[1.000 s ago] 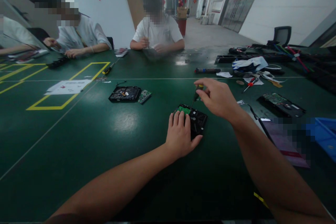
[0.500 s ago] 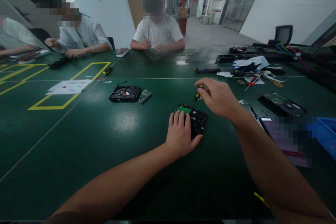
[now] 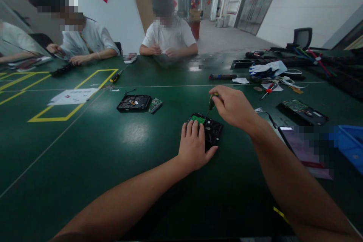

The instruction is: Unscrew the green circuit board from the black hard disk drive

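Screwdriver at hard drive, mid table.
R hand: grip clamped on screwdriver handle, shaft slanting down to drive's far side. L hand: flat on drive, fingers slightly apart. 2nd drive + circuit board farther left.

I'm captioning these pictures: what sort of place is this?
Probably an electronics workshop: a hard drive under the left hand, a screwdriver in the right hand, a bare circuit board nearby.

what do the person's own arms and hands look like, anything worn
The left hand and right hand are ungloved, with no rings visible. The left forearm and right forearm are bare, without watch or bracelet. A dark edge low on the left forearm may be sleeve or shadow.
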Available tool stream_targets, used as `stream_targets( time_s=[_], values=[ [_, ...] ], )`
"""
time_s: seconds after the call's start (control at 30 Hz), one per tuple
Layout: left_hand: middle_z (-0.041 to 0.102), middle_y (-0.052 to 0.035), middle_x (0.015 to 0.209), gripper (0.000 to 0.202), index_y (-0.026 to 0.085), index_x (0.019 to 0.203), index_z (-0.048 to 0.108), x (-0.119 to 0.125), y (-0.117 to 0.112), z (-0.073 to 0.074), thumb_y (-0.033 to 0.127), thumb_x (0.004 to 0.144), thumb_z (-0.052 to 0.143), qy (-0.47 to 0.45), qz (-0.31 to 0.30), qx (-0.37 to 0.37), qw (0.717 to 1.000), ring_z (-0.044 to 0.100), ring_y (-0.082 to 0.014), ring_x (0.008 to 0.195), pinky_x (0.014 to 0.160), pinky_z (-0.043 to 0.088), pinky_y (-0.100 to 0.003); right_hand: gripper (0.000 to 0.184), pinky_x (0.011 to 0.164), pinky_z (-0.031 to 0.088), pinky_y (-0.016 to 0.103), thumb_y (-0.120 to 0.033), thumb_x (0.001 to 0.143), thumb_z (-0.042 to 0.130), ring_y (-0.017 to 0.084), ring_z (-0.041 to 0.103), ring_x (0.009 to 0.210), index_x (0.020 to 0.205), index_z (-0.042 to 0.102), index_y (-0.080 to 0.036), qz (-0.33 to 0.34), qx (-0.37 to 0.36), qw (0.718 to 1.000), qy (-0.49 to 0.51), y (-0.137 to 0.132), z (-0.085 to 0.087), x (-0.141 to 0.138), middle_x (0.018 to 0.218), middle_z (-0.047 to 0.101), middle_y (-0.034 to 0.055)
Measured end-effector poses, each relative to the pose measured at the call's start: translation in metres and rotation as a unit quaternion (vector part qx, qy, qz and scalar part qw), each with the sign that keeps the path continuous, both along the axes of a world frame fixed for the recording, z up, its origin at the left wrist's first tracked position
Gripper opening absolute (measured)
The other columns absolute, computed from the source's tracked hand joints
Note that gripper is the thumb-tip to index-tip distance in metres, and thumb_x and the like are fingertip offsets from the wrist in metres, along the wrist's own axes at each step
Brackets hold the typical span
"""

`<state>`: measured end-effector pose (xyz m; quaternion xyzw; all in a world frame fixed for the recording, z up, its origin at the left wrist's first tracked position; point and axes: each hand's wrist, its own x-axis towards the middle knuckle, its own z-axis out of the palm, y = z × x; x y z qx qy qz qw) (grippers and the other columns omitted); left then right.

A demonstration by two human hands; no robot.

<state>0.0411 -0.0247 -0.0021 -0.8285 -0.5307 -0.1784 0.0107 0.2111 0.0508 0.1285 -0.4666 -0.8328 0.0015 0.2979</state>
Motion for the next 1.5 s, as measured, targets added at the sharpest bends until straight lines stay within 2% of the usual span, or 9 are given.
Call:
stream_targets(
  time_s=[0.23,0.37,0.53,0.73,0.9,1.03,1.23,1.4,1.5],
  values=[
    [0.043,-0.0255,0.161,0.090,0.007,0.154,0.045,0.0001,0.0005,-0.0009,0.073,0.094,0.051,-0.004,-0.001,-0.004,1.000,0.033,-0.0456,0.153,0.129,0.020,-0.064,0.014,0.093,0.049,0.045,-0.021,0.099,0.054,0.030,0.064,0.102,0.099,0.067,-0.022,0.034,0.006,0.999,-0.003,-0.0006,0.0034,-0.0017,0.101,0.068,0.0118],
    [0.043,-0.0271,0.160,0.089,0.004,0.152,0.047,0.0001,0.0001,0.0018,0.072,0.094,0.051,-0.003,-0.003,-0.004,1.000,0.033,-0.0459,0.153,0.129,0.019,-0.063,0.018,0.095,0.048,0.045,-0.017,0.097,0.055,0.029,0.066,0.104,0.110,0.067,-0.021,0.041,0.008,0.999,0.010,0.0005,0.0029,-0.0007,0.112,0.073,0.0114],
    [0.043,-0.0273,0.160,0.090,0.004,0.153,0.046,0.0000,0.0000,0.0006,0.072,0.094,0.051,0.000,-0.001,-0.009,1.000,0.033,-0.0462,0.153,0.129,0.019,-0.063,0.010,0.082,0.047,0.040,-0.029,0.097,0.066,0.025,0.066,0.087,0.102,0.066,-0.021,-0.001,0.008,1.000,-0.005,-0.0010,0.0030,-0.0005,0.102,0.073,0.0094],
    [0.043,-0.0263,0.161,0.089,0.006,0.154,0.046,-0.0002,0.0003,-0.0017,0.072,0.094,0.050,-0.002,-0.002,-0.004,1.000,0.033,-0.0452,0.153,0.129,0.020,-0.063,0.028,0.071,0.041,0.038,-0.050,0.096,0.070,0.025,0.061,0.077,0.090,0.064,-0.023,-0.076,0.024,0.995,-0.053,-0.0010,0.0037,0.0046,0.087,0.069,0.0067],
    [0.043,-0.0258,0.161,0.089,0.006,0.154,0.045,-0.0006,0.0003,-0.0015,0.073,0.094,0.051,-0.004,0.000,0.001,1.000,0.033,-0.0450,0.153,0.129,0.020,-0.063,0.013,0.081,0.046,0.039,-0.032,0.097,0.068,0.025,0.065,0.086,0.103,0.072,-0.021,-0.023,0.008,0.999,-0.031,-0.0017,0.0055,0.0053,0.104,0.075,0.0087],
    [0.044,-0.0258,0.160,0.089,0.006,0.153,0.047,-0.0006,-0.0001,-0.0003,0.073,0.095,0.049,0.001,0.000,0.001,1.000,0.034,-0.0445,0.153,0.129,0.020,-0.062,0.019,0.085,0.049,0.039,-0.023,0.097,0.064,0.024,0.066,0.089,0.113,0.075,-0.021,0.044,-0.019,0.999,0.007,-0.0043,0.0065,0.0011,0.111,0.076,0.0082],
    [0.043,-0.0262,0.161,0.089,0.006,0.153,0.046,-0.0005,0.0000,-0.0012,0.073,0.094,0.051,-0.008,-0.002,-0.002,1.000,0.033,-0.0455,0.153,0.129,0.020,-0.063,0.018,0.090,0.050,0.043,-0.029,0.100,0.061,0.027,0.067,0.096,0.101,0.078,-0.024,0.027,-0.002,1.000,0.010,-0.0030,0.0088,0.0005,0.099,0.074,0.0088],
    [0.043,-0.0263,0.161,0.089,0.006,0.154,0.045,-0.0008,-0.0001,-0.0010,0.072,0.094,0.051,-0.007,-0.003,-0.002,1.000,0.034,-0.0453,0.153,0.128,0.020,-0.063,0.026,0.087,0.051,0.043,-0.020,0.097,0.058,0.028,0.069,0.095,0.116,0.075,-0.022,0.026,-0.012,0.999,0.021,-0.0040,0.0083,0.0014,0.108,0.078,0.0096],
    [0.043,-0.0263,0.160,0.089,0.006,0.152,0.047,-0.0006,-0.0002,0.0001,0.073,0.094,0.051,-0.002,-0.002,0.000,1.000,0.034,-0.0449,0.153,0.129,0.020,-0.062,0.024,0.085,0.051,0.043,-0.022,0.097,0.058,0.027,0.068,0.091,0.114,0.075,-0.022,0.019,-0.013,0.999,0.026,-0.0045,0.0068,0.0002,0.107,0.077,0.0091]
  ],
)
